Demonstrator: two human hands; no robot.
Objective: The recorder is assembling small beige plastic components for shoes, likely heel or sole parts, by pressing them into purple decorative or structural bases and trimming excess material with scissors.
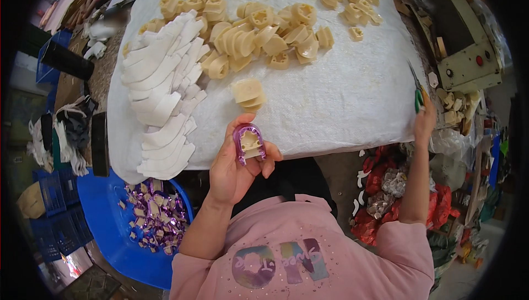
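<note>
My left hand holds up a shoe heel covered in shiny purple film, just over the near edge of the table. The heel's hollow, cream-coloured inside faces up between my thumb and fingers. Far to the right, my stretched-out right hand is closed on the handles of a pair of scissors, green and orange, whose blades point away from me along the table's right edge. A short stack of uncovered cream heels stands just beyond my left hand.
White cloth covers the table. Overlapping white curved pieces lie at left, and many cream heels spread across the back. A blue tub with purple-covered heels stands at lower left. Red bags and a machine are at right.
</note>
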